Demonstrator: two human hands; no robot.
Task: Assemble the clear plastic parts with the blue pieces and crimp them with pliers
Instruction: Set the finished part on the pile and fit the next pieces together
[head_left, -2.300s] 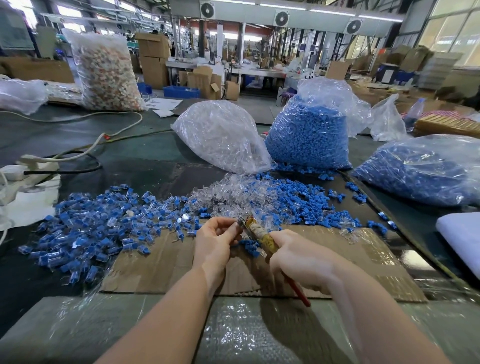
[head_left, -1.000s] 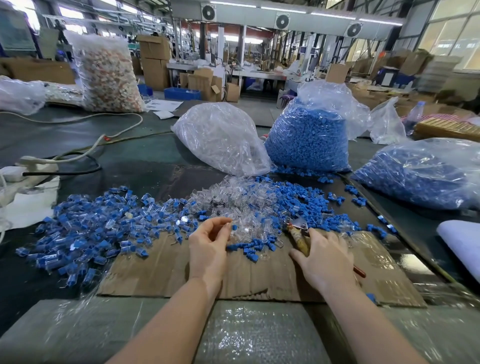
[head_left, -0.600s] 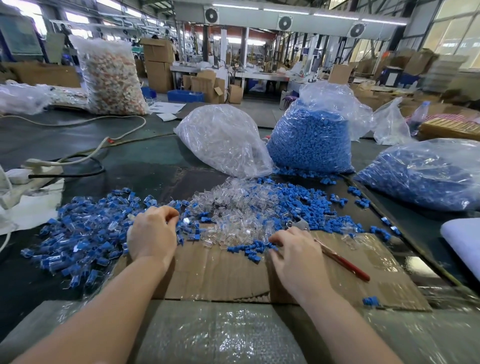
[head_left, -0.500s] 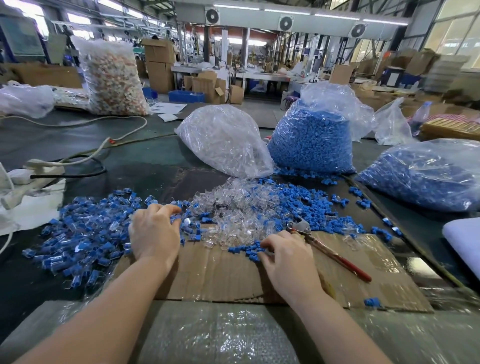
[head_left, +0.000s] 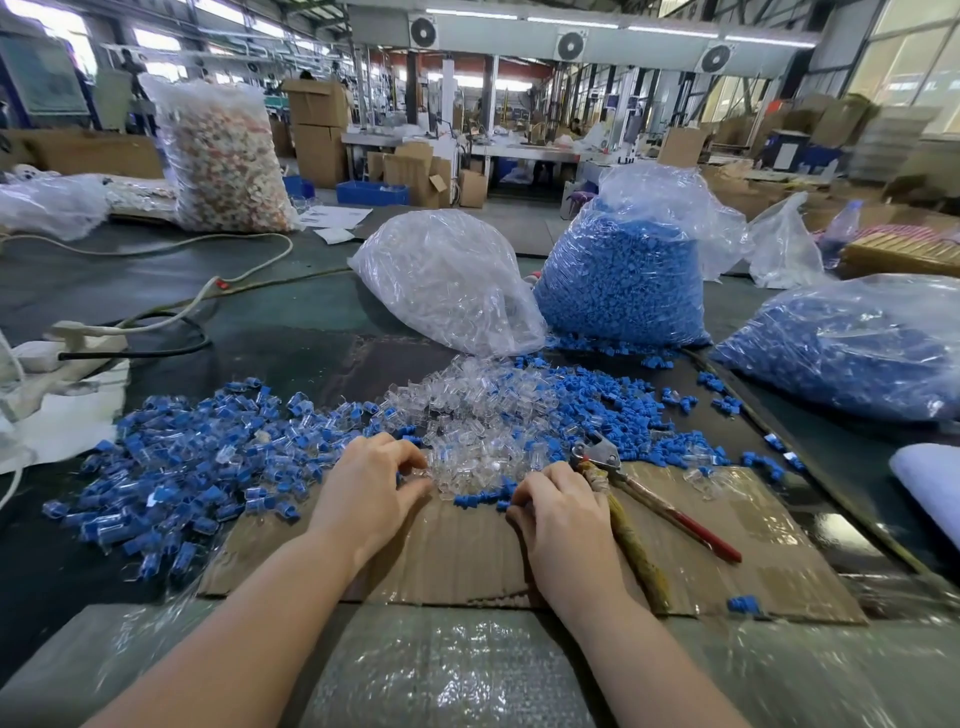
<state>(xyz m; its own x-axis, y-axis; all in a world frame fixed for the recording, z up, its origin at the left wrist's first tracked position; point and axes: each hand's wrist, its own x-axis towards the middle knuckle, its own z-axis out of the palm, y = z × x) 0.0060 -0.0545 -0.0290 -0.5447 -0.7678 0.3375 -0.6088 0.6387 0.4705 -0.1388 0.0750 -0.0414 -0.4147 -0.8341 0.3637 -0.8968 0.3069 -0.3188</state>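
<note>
The right hand (head_left: 563, 514) hides its fingertips among blue pieces (head_left: 480, 500).

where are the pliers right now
In the head view the pliers lie on the cardboard, just right of the right hand, jaws toward the loose blue pieces.

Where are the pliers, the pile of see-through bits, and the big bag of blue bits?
pliers (head_left: 655, 506): head view, on the red handle.
pile of clear plastic parts (head_left: 470, 415): head view, middle of the heap.
bag of blue pieces (head_left: 621, 283): head view, the bag's blue-filled front.
</note>
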